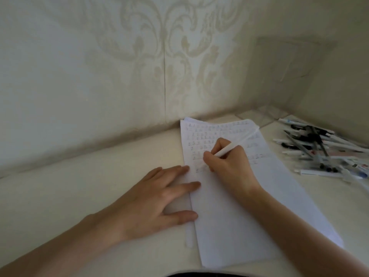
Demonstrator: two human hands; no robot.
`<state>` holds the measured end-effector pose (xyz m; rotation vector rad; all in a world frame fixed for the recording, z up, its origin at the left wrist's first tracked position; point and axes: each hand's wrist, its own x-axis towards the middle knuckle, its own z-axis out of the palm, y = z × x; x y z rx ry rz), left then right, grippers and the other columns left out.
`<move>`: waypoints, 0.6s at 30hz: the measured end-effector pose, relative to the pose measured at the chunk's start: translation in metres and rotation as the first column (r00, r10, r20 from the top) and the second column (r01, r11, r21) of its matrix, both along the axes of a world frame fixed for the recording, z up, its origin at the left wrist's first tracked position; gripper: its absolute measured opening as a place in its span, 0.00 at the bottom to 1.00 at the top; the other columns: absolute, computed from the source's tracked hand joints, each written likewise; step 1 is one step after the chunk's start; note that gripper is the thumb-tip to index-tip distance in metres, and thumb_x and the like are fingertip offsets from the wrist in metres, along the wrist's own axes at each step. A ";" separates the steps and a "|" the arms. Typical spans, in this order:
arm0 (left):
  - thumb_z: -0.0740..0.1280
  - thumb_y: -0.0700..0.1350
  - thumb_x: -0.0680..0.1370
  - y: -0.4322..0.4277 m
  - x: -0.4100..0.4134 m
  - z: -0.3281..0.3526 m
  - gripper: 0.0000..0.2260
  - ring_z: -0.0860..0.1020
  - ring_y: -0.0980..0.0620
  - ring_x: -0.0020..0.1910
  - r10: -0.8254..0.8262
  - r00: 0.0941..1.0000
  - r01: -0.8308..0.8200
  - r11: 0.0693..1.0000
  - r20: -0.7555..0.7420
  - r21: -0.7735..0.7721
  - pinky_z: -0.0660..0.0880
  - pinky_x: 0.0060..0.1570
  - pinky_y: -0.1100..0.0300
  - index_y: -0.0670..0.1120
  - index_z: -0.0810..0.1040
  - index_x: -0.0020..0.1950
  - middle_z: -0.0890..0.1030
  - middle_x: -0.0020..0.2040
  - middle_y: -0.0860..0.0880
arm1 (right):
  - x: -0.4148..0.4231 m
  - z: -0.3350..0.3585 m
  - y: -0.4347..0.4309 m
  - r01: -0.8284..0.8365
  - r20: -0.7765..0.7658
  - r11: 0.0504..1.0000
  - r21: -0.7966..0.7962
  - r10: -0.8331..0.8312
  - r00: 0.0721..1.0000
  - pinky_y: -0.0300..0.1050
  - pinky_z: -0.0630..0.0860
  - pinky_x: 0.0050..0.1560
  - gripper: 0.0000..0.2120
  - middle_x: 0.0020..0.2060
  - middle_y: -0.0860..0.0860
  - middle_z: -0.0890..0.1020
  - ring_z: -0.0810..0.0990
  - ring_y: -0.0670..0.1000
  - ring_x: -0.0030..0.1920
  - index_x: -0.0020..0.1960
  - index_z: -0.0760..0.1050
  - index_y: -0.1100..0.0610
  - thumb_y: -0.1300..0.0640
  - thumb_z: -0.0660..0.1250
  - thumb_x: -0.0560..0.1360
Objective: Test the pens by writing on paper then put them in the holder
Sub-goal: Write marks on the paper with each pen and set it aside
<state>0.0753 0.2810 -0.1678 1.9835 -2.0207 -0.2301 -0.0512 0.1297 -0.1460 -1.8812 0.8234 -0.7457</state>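
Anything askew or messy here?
Only the pens: a loose criss-cross heap on the right of the table, no holder in view. The paper lies angled, left hand pressing its edge; right hand grips a white pen. No spills or damage.

Light was dim, flat and even, soft shadow lay under the left hand [151, 198] on the tabletop [69, 196], wide-angle bowing bent the edges, pen pile [319, 148] at right was blurred, marks on paper [239, 206] unreadable.
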 end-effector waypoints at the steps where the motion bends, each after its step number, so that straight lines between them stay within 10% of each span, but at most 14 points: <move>1: 0.45 0.74 0.72 0.000 0.000 -0.001 0.32 0.52 0.58 0.73 -0.001 1.000 0.001 1.000 0.003 -0.008 0.49 0.72 0.59 0.63 0.59 0.72 0.54 0.75 0.54 | 0.000 0.000 0.001 0.015 -0.003 1.000 -0.020 -0.015 1.000 0.41 0.65 0.29 0.11 0.28 0.55 0.70 0.66 0.47 0.29 0.34 0.66 0.60 0.60 0.67 0.70; 18: 0.49 0.70 0.73 0.002 -0.002 -0.001 0.29 0.54 0.58 0.70 -0.013 0.999 0.015 0.997 0.032 -0.069 0.47 0.67 0.68 0.60 0.64 0.71 0.61 0.74 0.51 | 0.001 -0.004 0.005 0.001 -0.018 0.996 -0.085 -0.003 1.000 0.36 0.63 0.24 0.11 0.28 0.59 0.69 0.66 0.44 0.23 0.33 0.63 0.61 0.63 0.64 0.70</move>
